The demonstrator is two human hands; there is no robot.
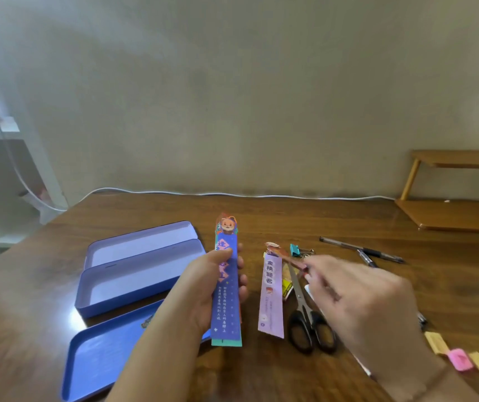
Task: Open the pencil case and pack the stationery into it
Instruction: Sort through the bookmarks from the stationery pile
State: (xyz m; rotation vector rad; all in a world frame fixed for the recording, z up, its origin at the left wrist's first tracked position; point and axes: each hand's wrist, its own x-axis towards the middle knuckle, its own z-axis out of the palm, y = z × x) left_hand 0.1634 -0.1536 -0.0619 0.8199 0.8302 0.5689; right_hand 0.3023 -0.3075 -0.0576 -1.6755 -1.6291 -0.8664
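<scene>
The wooden bench fills the lower frame. At lower left the blue pencil case lies open, empty, its lid beside it. Centre, the left hand grips stacked bookmarks. Right of centre, the right hand pinches a lilac bookmark beside scissors.

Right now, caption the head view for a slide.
Left hand holds bookmarks beside the open pencil case; right hand pinches another.

Soft, dim indoor light; a pale glare patch sits on the brown wooden table, the right hand motion-blurred, edges bowing wide-angle.
</scene>
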